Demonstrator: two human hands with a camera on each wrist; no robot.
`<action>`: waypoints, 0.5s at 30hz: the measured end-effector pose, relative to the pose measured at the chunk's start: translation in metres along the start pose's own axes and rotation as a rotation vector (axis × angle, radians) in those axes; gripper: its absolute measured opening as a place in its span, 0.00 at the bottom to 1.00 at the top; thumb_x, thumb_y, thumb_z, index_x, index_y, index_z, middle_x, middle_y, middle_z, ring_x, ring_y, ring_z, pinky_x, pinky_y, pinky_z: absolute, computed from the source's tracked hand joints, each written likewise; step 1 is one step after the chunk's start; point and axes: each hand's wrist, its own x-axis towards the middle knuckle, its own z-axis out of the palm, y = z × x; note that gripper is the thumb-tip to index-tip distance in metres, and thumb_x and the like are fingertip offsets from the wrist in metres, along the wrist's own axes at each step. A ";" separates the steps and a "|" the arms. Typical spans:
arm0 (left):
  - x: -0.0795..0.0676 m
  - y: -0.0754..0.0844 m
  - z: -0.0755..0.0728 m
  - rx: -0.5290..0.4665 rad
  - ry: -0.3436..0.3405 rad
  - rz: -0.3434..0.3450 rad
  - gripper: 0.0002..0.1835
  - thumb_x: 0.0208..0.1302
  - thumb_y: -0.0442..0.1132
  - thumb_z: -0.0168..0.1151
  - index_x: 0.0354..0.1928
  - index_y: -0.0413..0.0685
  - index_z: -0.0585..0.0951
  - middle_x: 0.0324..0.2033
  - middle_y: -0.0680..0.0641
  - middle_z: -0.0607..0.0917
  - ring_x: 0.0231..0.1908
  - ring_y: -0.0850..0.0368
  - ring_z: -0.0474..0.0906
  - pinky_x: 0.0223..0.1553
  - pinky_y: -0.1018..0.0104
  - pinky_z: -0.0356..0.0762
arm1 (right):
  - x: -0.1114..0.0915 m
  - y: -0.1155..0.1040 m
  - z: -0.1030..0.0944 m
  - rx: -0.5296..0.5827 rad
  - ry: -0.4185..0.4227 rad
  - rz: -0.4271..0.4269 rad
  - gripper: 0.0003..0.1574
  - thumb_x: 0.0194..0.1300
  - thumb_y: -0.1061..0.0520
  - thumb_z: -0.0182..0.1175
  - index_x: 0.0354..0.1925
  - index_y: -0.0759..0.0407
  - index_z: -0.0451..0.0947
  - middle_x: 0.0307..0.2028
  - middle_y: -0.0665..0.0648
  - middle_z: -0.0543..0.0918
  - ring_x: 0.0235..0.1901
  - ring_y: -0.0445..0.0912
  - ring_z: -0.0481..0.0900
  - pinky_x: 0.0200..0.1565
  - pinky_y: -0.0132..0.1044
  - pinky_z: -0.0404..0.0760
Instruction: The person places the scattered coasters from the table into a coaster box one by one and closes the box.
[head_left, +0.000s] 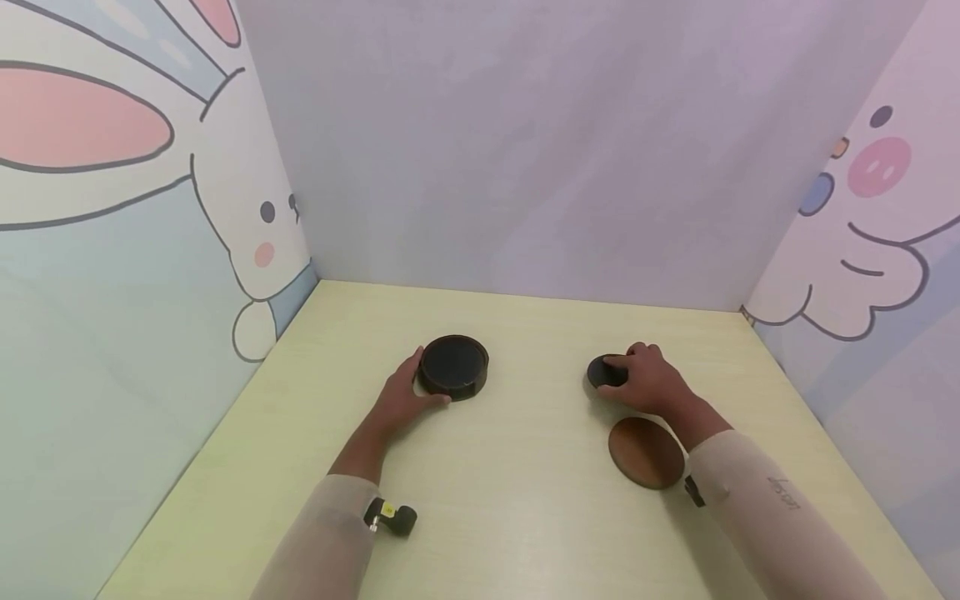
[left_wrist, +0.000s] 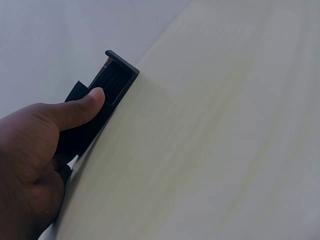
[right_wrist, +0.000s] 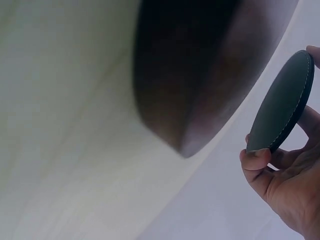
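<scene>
My left hand point(head_left: 399, 398) grips the near-left side of a round dark coaster holder point(head_left: 459, 390) on the table. In the left wrist view the thumb point(left_wrist: 97, 96) lies on the holder's black side wall, by its notched end. Out to the right, my right hand point(head_left: 651, 381) pinches a thin round black coaster point(head_left: 602, 372) by its edge. The right wrist view shows this coaster point(right_wrist: 281, 107) tilted, with pale stitching round its rim. Below the right hand lies a brown round coaster point(head_left: 647, 452), close to the forearm.
The pale wooden table point(head_left: 510, 517) meets a plain lilac wall point(head_left: 495, 150) at the back. Side walls with cartoon animals point(head_left: 247, 192) stand left and right. A small black wrist camera point(head_left: 401, 521) sticks out from the left sleeve. A dark blurred shape point(right_wrist: 175, 85) fills the upper right wrist view.
</scene>
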 end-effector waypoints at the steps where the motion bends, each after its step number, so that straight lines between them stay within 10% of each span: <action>1: 0.000 0.000 0.000 -0.002 0.000 0.001 0.66 0.62 0.55 0.83 0.90 0.46 0.49 0.88 0.40 0.55 0.88 0.38 0.48 0.88 0.38 0.50 | 0.000 -0.002 0.000 0.003 0.016 -0.005 0.44 0.64 0.35 0.73 0.70 0.58 0.83 0.57 0.72 0.80 0.52 0.64 0.75 0.45 0.60 0.86; 15: 0.001 0.000 0.001 -0.004 -0.002 0.007 0.66 0.62 0.55 0.83 0.89 0.45 0.49 0.88 0.39 0.55 0.88 0.38 0.48 0.88 0.38 0.51 | -0.001 -0.039 -0.003 0.083 0.121 -0.033 0.40 0.68 0.37 0.68 0.71 0.55 0.83 0.60 0.72 0.78 0.57 0.66 0.74 0.47 0.61 0.85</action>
